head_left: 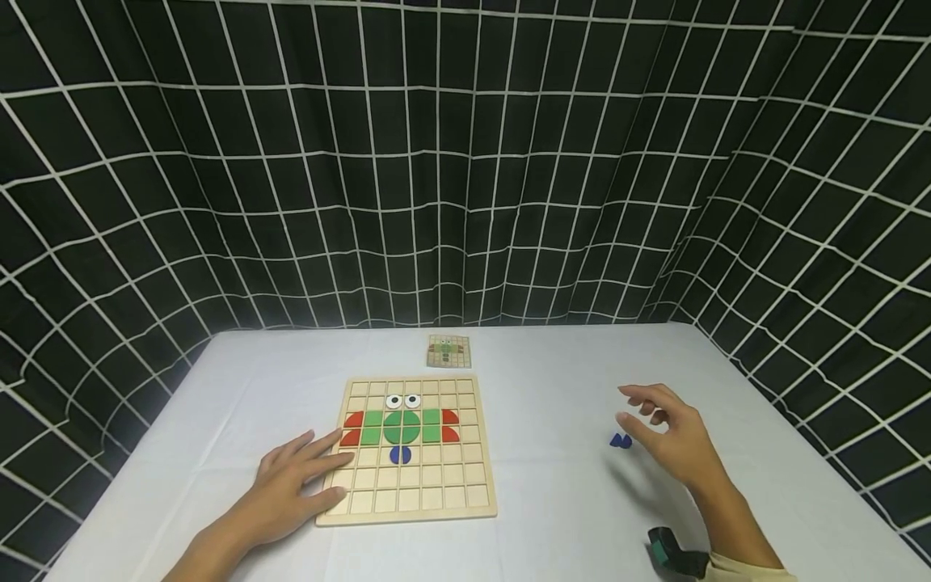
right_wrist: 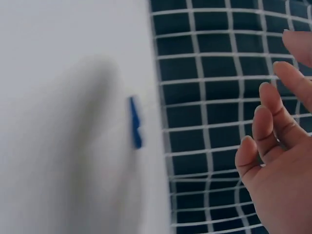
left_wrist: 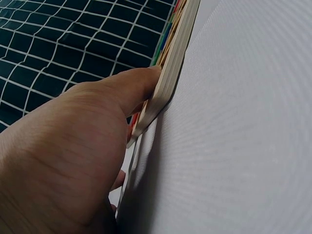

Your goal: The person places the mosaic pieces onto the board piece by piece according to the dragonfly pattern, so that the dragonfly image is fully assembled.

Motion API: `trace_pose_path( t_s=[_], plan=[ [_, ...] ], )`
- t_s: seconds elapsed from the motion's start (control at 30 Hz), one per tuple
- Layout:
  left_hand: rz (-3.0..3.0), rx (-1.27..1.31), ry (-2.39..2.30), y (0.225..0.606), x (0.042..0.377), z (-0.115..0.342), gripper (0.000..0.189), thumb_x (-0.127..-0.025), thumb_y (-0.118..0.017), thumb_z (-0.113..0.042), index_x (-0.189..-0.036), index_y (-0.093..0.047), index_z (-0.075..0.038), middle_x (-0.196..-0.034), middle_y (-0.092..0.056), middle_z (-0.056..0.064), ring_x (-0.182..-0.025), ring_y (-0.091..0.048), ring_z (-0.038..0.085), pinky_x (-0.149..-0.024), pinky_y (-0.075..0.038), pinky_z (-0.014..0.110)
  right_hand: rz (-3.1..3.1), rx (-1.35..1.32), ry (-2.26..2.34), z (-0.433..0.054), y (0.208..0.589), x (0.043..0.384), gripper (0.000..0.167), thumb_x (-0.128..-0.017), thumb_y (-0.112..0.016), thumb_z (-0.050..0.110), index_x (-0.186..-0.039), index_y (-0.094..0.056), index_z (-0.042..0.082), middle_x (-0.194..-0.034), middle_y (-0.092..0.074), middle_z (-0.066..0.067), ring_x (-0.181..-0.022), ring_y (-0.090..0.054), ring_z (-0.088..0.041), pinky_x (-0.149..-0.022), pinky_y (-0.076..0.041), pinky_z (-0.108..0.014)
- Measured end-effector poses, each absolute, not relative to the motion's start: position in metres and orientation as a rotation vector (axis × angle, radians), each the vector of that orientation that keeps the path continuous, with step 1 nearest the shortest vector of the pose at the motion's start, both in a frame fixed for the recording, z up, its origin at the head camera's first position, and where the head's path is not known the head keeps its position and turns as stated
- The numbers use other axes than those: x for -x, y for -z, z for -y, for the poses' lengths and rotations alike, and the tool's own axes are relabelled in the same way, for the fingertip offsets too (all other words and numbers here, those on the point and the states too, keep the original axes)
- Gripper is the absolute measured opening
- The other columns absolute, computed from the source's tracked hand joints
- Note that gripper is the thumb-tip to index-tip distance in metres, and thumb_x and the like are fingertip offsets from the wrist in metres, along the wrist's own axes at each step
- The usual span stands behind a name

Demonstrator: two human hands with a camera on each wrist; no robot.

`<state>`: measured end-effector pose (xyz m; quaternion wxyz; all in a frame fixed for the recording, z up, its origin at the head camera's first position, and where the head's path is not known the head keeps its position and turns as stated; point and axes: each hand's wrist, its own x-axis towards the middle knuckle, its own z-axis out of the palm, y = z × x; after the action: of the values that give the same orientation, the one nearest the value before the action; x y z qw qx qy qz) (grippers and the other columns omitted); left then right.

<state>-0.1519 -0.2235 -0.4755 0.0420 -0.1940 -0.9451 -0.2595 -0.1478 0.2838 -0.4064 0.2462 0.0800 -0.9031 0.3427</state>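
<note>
A wooden grid board (head_left: 407,493) lies on the table with red, green and blue flat pieces and two white eye pieces set in its squares. My left hand (head_left: 291,485) rests on the board's left edge, fingers spread and thumb near the lower left corner. In the left wrist view the thumb (left_wrist: 139,83) touches the board's rim. Over at the right, my right hand (head_left: 676,436) hovers above the table, fingers loosely bent and holding nothing. Just beside its fingertips, small blue pieces (head_left: 627,442) lie on the cloth; the right wrist view shows them blurred (right_wrist: 135,124).
A small picture card (head_left: 448,352) with a similar coloured pattern lies behind the board. White cloth (head_left: 553,485) covers the table. Dark curtains with a white grid (head_left: 451,178) hang around the back and sides. A black strap device (head_left: 676,554) sits at the right wrist.
</note>
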Motion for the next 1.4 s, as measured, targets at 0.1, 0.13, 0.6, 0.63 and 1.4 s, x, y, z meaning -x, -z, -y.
trace_pose_path(
  t_s=[0.1, 0.13, 0.6, 0.63, 1.4],
  plan=[
    [2.895, 0.59, 0.793, 0.476, 0.152, 0.224, 0.044, -0.08, -0.063, -0.055, -0.121, -0.061, -0.037, -0.146, -0.042, -0.006, -0.137, -0.026, 0.036, -0.104, -0.014, 0.058, 2.513, -0.176, -0.916, -0.292, 0.423, 0.152, 0.03, -0.08, -0.073, 0.014, -0.11, -0.067, 0.014, -0.094, -0.061, 0.005, -0.08, -0.047, -0.009, -0.067, -0.04, -0.02],
    [2.897, 0.589, 0.794, 0.476, 0.152, 0.223, 0.045, -0.08, -0.062, -0.055, -0.121, -0.061, -0.037, -0.146, -0.042, -0.006, -0.137, -0.026, 0.035, -0.104, -0.014, 0.058, 2.527, -0.168, -0.918, -0.294, 0.428, 0.153, 0.03, -0.08, -0.073, 0.014, -0.109, -0.067, 0.013, -0.095, -0.062, 0.002, -0.08, -0.047, -0.01, -0.066, -0.041, -0.02],
    [2.902, 0.579, 0.766, 0.471, 0.153, 0.222, 0.045, -0.08, -0.063, -0.055, -0.121, -0.061, -0.036, -0.146, -0.042, -0.005, -0.137, -0.027, 0.035, -0.104, -0.015, 0.058, 2.87, 0.039, -0.76, -0.3, 0.45, 0.158, 0.033, -0.079, -0.07, 0.021, -0.11, -0.066, 0.01, -0.106, -0.061, -0.01, -0.099, -0.058, -0.034, -0.078, -0.051, -0.05],
    [2.901, 0.58, 0.765, 0.472, 0.153, 0.222, 0.045, -0.08, -0.063, -0.055, -0.121, -0.061, -0.036, -0.146, -0.042, -0.005, -0.137, -0.027, 0.035, -0.104, -0.015, 0.058, 2.876, 0.043, -0.756, -0.3, 0.451, 0.158, 0.031, -0.08, -0.07, 0.021, -0.109, -0.067, 0.01, -0.106, -0.061, -0.01, -0.099, -0.058, -0.035, -0.079, -0.051, -0.05],
    [2.915, 0.573, 0.777, 0.471, 0.151, 0.222, 0.046, -0.08, -0.062, -0.055, -0.121, -0.061, -0.035, -0.146, -0.042, -0.005, -0.137, -0.026, 0.035, -0.103, -0.015, 0.058, 2.874, -0.008, -0.713, -0.296, 0.454, 0.157, 0.02, -0.083, -0.066, 0.016, -0.103, -0.068, 0.016, -0.097, -0.056, -0.008, -0.097, -0.058, -0.034, -0.082, -0.049, -0.053]
  ],
)
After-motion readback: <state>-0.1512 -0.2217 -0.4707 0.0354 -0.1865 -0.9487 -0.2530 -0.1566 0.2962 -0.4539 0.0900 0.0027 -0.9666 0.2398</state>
